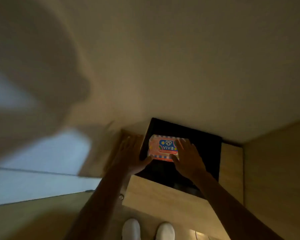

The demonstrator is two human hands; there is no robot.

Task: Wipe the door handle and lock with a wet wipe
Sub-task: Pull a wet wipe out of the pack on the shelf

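Note:
A pink pack of wet wipes [163, 149] with a blue "viva" label lies flat on a black surface [203, 153] set in a wooden cabinet top. My left hand [132, 153] is spread at the pack's left side, thumb touching its near left corner. My right hand [189, 157] has its fingers over the pack's right end and its thumb at the near edge; whether it grips is unclear. No door handle or lock is clearly visible.
The light wooden cabinet [163, 196] stands against a pale wall [180, 66]. A small round metal knob [121, 197] sits at its left front. A blurred pale blue panel [42, 170] fills the left. My white shoes [131, 229] stand on the floor below.

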